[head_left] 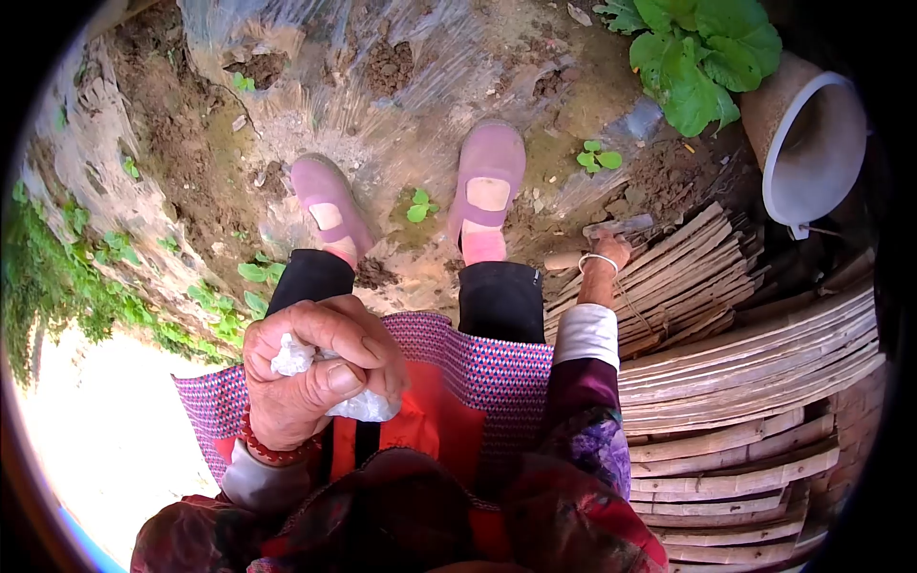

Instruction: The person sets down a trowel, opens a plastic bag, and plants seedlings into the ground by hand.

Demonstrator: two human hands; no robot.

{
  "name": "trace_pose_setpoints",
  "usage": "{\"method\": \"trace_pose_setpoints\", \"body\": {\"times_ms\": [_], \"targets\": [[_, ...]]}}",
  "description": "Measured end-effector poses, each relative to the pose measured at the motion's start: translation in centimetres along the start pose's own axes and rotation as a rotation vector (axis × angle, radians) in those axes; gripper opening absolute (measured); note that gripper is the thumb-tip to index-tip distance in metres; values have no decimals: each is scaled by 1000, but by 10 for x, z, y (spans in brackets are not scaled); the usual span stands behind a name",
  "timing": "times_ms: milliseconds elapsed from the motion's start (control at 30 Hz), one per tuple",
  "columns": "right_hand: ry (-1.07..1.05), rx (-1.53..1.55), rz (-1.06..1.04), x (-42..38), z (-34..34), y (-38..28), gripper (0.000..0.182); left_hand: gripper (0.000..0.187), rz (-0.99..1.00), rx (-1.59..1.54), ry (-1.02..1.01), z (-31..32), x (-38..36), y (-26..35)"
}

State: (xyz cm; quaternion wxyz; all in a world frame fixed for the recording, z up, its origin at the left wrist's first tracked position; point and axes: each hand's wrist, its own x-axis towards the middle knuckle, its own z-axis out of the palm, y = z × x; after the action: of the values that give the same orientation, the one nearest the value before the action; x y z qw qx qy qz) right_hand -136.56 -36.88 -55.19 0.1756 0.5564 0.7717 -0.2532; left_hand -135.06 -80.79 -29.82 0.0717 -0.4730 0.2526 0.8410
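Note:
In the head view, my left hand (320,368) is closed in front of my lap around a crumpled piece of white plastic (368,407). Bits of it poke out between thumb and fingers and below the palm. My right hand (611,251) reaches down to the right, wearing a pale bangle, its fingers wrapped round a tool with a wooden handle (562,260). A greyish part lies just beyond the knuckles; the tool's exact kind I cannot tell. Beside and beneath that hand lies a bundle of split wooden strips (683,282).
Long curved wooden slats (755,382) are stacked at the lower right. A white-rimmed container (812,148) lies tipped beside a large leafy plant (693,62). Small seedlings (418,205) grow through plastic sheeting (277,29) around my purple shoes (489,158).

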Motion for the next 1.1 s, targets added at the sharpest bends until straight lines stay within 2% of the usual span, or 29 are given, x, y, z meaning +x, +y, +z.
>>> {"method": "trace_pose_setpoints", "body": {"times_ms": [67, 133, 167, 200, 267, 300, 333, 400, 433, 500, 533, 600, 667, 733, 800, 867, 900, 1033, 1100], "targets": [[60, -294, -146, 15, -7, 31, 49, 16, 43, -65, 0, 1, 0, -2], [41, -294, 82, -24, 3, 10, 36, 17, 41, -59, -5, 1, -1, -3], [-54, -349, -28, -11, -2, 31, 43, 17, 46, -61, -10, 1, 0, -4], [-43, -344, -23, -31, 1, 11, 43, 17, 49, -60, -14, 0, 1, -4], [32, -437, -180, -73, -2, -19, 37, 17, 11, -69, -5, 0, 0, -5], [-46, -161, -305, -75, -4, -18, 33, 18, 12, -27, -19, 0, 1, -6], [-52, 25, -264, -79, -14, -20, 30, 19, 20, 16, -39, 0, 0, -6], [-128, 355, 8, -85, -26, -29, 21, 18, 7, 26, -61, 2, 3, -8], [-119, 361, 13, -85, -32, -24, 21, 18, 11, 36, -65, 2, 3, -9], [-444, 589, 248, -91, -46, -14, 17, 19, 8, 69, -73, 5, 4, -9], [-433, 597, 255, -96, -52, -8, 17, 19, -4, 75, -79, 6, 4, -9], [-432, 597, 361, -120, -51, -9, 13, 19, -2, 11, -41, 6, 6, -10], [-464, 565, 297, -136, -57, 10, 14, 19, -10, 105, -91, 7, 6, -13], [-390, 333, 194, -166, -56, 15, 16, 19, -23, 99, -91, 8, 6, -15], [-326, 318, 121, -172, -47, 30, 16, 19, -29, 108, -95, 9, 6, -16], [-272, 44, 26, -163, -37, 48, 16, 19, -32, 113, -99, 9, 6, -17], [-222, 5, 41, -180, -33, 19, 14, 19, -31, 105, -105, 9, 6, -16], [-222, -37, 79, -175, -31, 19, 16, 19, -57, 51, -104, 8, 4, -17], [-226, 49, 52, -171, -31, 28, 16, 19, -61, 63, -103, 8, 4, -18]]}}
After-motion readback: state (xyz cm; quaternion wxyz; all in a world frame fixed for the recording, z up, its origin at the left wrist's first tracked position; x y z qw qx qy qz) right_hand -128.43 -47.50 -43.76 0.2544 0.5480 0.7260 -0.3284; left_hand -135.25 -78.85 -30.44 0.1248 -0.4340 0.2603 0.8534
